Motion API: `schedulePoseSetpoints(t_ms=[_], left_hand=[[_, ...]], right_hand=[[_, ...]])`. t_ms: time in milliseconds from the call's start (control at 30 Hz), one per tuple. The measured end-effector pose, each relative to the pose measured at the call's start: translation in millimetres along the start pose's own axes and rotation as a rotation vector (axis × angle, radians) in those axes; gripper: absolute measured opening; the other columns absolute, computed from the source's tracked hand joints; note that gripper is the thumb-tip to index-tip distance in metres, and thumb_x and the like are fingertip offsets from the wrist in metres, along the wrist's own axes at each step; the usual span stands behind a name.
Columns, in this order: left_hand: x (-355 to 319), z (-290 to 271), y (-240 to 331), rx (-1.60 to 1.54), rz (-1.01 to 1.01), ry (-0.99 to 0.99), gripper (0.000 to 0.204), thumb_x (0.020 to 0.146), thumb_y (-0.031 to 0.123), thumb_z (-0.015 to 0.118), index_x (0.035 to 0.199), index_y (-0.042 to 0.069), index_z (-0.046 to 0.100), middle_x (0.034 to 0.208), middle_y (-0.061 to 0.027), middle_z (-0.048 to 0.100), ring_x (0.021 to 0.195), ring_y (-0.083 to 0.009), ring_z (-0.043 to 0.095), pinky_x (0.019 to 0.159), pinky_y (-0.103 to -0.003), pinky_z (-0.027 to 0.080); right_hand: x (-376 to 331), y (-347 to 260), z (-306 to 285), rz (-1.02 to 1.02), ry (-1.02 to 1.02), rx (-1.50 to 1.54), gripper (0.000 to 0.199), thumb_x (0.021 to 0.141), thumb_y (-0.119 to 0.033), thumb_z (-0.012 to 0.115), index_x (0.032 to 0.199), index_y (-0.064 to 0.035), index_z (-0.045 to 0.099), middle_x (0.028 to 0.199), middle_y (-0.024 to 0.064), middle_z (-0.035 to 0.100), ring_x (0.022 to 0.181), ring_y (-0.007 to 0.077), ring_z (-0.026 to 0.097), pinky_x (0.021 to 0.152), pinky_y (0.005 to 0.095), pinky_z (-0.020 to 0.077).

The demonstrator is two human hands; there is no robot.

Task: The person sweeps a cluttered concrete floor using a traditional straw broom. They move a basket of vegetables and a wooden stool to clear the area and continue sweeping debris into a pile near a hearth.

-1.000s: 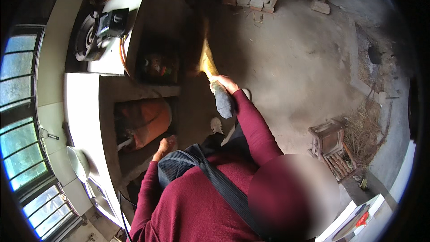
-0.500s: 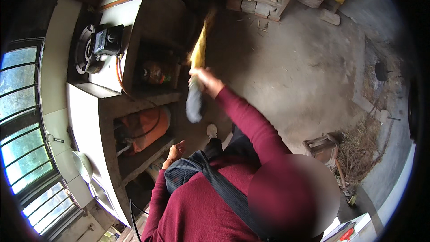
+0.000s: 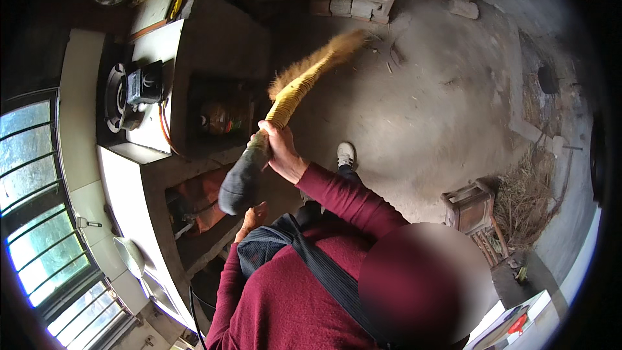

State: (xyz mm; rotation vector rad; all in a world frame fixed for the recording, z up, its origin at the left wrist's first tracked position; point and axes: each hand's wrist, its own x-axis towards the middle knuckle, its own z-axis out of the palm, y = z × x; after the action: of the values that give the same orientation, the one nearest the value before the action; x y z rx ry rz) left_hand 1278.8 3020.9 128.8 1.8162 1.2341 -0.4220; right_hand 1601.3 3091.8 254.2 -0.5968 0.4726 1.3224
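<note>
One straw broom (image 3: 304,81) is gripped at its dark-wrapped handle by the right hand (image 3: 280,152), its bristles stretched ahead over the concrete floor (image 3: 440,104). The left hand (image 3: 251,219), its grasp unclear, is lowered beside one worktop (image 3: 123,175) carrying one gas burner (image 3: 133,94).

One head view looks steeply down, close over the floor (image 3: 414,110).

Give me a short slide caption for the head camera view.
Right hand grips a straw broom over the concrete floor; left hand hangs low.
</note>
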Motion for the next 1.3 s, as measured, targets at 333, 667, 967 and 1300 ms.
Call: schedulePoseSetpoints(t_ms=[333,667,967,1300], left_hand=[[42.6,-7.6,-5.3,0.125,0.141,-0.021,0.022,0.075,0.015,0.058,0.096,0.007,0.060,0.098,-0.0172,0.060,0.083,-0.0310,0.061,0.066,-0.035,0.050],[67.8,-14.3,28.0,0.068,0.267,-0.093,0.034,0.077,0.020,0.058,0.107,0.004,0.056,0.089,-0.0169,0.062,0.082,-0.0267,0.063,0.070,-0.033,0.051],[89.6,-23.6,9.2,0.329,0.320,-0.146,0.027,0.078,0.019,0.056,0.101,0.005,0.058,0.093,-0.0161,0.061,0.079,-0.0259,0.062,0.067,-0.033,0.051],[122.6,-42.7,-32.0,0.354,0.424,-0.353,0.043,0.077,0.022,0.057,0.113,0.000,0.052,0.090,-0.0179,0.063,0.085,-0.0207,0.062,0.073,-0.030,0.049]], right_hand=[[7.7,-201.8,-191.1,0.083,0.101,-0.536,0.021,0.080,-0.026,0.054,0.079,-0.0057,0.051,0.065,0.0040,0.052,0.056,0.0130,0.052,0.054,0.0247,0.0439],[-47.6,-283.1,-332.8,-0.605,1.116,-0.435,0.037,0.059,-0.012,0.069,0.091,-0.0005,0.053,0.072,0.0073,0.056,0.058,0.0197,0.055,0.051,0.0335,0.0474],[-116.5,-138.9,-228.8,-0.202,0.398,-0.465,0.023,0.070,-0.009,0.062,0.088,-0.0018,0.050,0.062,0.0085,0.054,0.047,0.0186,0.055,0.043,0.0326,0.0501],[-78.2,13.3,-296.5,0.015,0.077,-1.077,0.032,0.065,-0.015,0.067,0.092,-0.0015,0.053,0.066,0.0038,0.056,0.053,0.0121,0.055,0.049,0.0263,0.0471]])
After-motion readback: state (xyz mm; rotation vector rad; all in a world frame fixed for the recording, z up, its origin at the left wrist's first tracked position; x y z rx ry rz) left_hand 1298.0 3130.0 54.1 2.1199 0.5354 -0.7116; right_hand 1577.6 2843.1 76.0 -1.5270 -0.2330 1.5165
